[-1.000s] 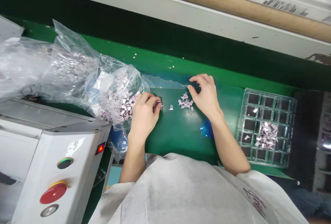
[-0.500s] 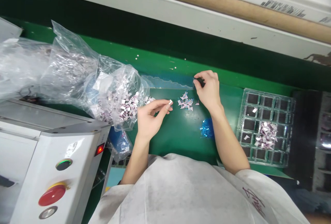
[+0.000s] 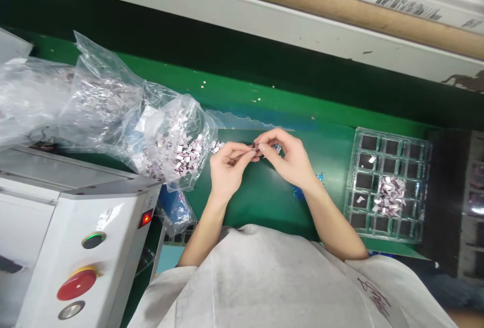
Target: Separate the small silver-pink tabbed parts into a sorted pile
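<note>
In the head view my left hand (image 3: pixel 229 167) pinches a small flat part (image 3: pixel 254 145), which looks dark with a pale edge. My right hand (image 3: pixel 289 159) meets it from the other side, thumb and fingers closed at the same part; whatever else they hold is too small to make out. Behind the right hand's fingers lies a pile of small pinkish-white parts (image 3: pixel 278 148), mostly covered. Beyond both hands a blue translucent strip (image 3: pixel 260 118) is stretched along the green bench. Blue shiny scraps (image 3: pixel 298 193) show beside my right forearm.
A clear plastic bag (image 3: pixel 189 154) full of small parts spills open at left, with more bags behind it. A compartment tray (image 3: pixel 389 149) holding a heap of parts stands at right. A machine box with a red button (image 3: pixel 76 284) occupies the lower left.
My right hand has come back from the blue strip, moving left and nearer to me, and now meets my left hand. The left hand has shifted slightly right, still pinching the small part.
</note>
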### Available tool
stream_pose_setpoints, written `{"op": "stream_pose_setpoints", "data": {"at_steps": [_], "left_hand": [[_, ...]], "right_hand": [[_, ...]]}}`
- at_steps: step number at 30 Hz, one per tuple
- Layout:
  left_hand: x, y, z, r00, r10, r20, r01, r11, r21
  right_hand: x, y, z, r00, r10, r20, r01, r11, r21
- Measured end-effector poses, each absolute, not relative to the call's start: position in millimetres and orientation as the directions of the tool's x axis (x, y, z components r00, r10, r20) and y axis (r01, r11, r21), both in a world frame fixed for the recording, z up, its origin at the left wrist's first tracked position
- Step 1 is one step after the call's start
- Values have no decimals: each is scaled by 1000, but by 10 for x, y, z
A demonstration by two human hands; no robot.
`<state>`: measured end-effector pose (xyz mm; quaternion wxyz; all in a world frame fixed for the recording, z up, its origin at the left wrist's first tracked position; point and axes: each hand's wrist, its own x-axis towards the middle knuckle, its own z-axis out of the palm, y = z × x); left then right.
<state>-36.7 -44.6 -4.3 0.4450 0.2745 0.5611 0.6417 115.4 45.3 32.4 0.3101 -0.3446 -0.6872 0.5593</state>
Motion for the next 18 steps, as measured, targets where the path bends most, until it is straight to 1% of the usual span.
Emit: {"op": "stream_pose_setpoints", "data": {"at_steps": [12, 18], "left_hand": [[-356, -449, -55, -428, 891, -152, -271, 33, 962], [-354, -461, -87, -385, 910, -152, -263, 50, 964]], "right_hand": [[1133, 485, 261, -584, 806, 98, 184, 249, -951], [1137, 507, 219, -598, 800, 42, 182, 186, -966]]}}
